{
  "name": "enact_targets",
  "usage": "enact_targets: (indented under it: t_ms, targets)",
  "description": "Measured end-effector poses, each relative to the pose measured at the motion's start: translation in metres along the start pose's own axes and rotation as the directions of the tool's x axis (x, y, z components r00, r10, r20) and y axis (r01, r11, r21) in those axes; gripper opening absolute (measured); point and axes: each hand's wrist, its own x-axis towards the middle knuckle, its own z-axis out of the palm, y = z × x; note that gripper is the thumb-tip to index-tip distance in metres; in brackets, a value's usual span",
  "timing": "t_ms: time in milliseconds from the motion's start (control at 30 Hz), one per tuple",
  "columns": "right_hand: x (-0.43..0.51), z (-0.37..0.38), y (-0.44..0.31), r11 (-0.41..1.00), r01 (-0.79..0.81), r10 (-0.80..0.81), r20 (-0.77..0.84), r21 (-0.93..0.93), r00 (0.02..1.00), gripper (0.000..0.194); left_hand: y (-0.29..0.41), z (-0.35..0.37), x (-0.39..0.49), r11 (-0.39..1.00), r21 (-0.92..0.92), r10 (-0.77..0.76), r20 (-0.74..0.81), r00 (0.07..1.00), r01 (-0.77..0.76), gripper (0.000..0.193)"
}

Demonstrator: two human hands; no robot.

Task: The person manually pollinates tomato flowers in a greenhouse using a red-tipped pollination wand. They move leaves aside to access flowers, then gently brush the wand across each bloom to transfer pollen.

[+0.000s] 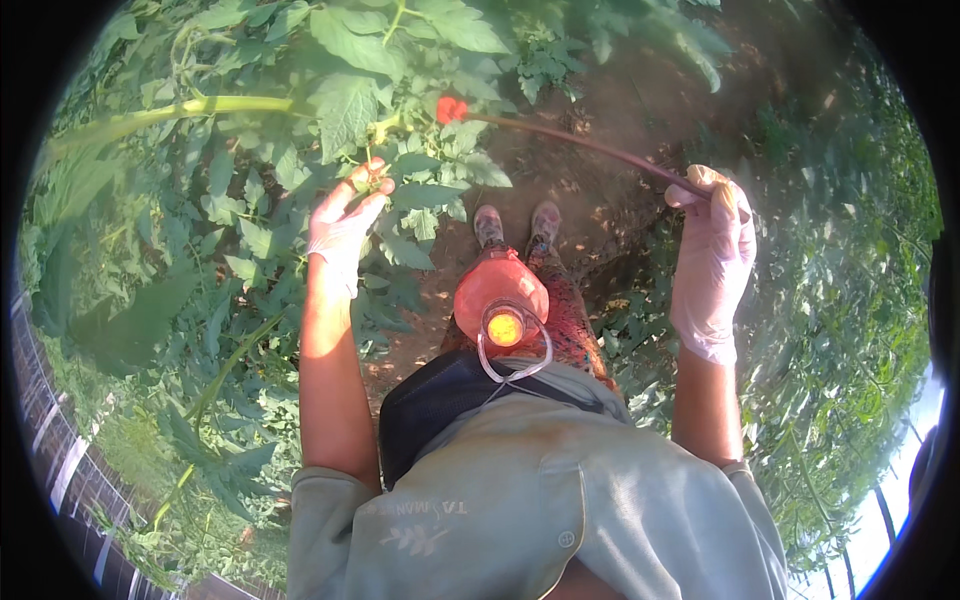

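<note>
My left hand (pixel 349 210), in a thin pale glove with the fingertips bare and reddish, pinches a small truss of a tomato plant (pixel 369 171) between thumb and fingers. At the right, my right hand (pixel 709 255), also gloved, grips the end of a thin dark stick (pixel 592 145). The stick reaches left across the view, and its red tip (pixel 451 110) is above and to the right of my left hand, apart from it, near the leaves. A red plastic bottle (pixel 501 289) with a handle and a yellow-lit mouth hangs at my waist between the hands.
Dense tomato leaves (pixel 255 240) fill the left side, with a thick green stem (pixel 202 106) crossing at upper left. Another plant row (pixel 840 285) runs along the right. Bare soil (pixel 525 169) lies around my shoes. A dark bag (pixel 431 412) sits at my waist.
</note>
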Motion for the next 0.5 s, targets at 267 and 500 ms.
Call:
enact_targets:
  t_ms: [267, 500]
  targets:
    - [-0.026, -0.049, 0.003, 0.984, -0.027, -0.014, -0.232, -0.174, 0.973, 0.026, -0.036, 0.0, 0.01, 0.295, 0.863, 0.118, 0.393, 0.912, -0.41, 0.056]
    - [-0.049, -0.07, 0.011, 0.986, -0.099, 0.053, -0.304, -0.135, 0.951, 0.024, -0.055, 0.002, 0.018, -0.213, 0.851, -0.105, 0.469, 0.877, -0.481, 0.036]
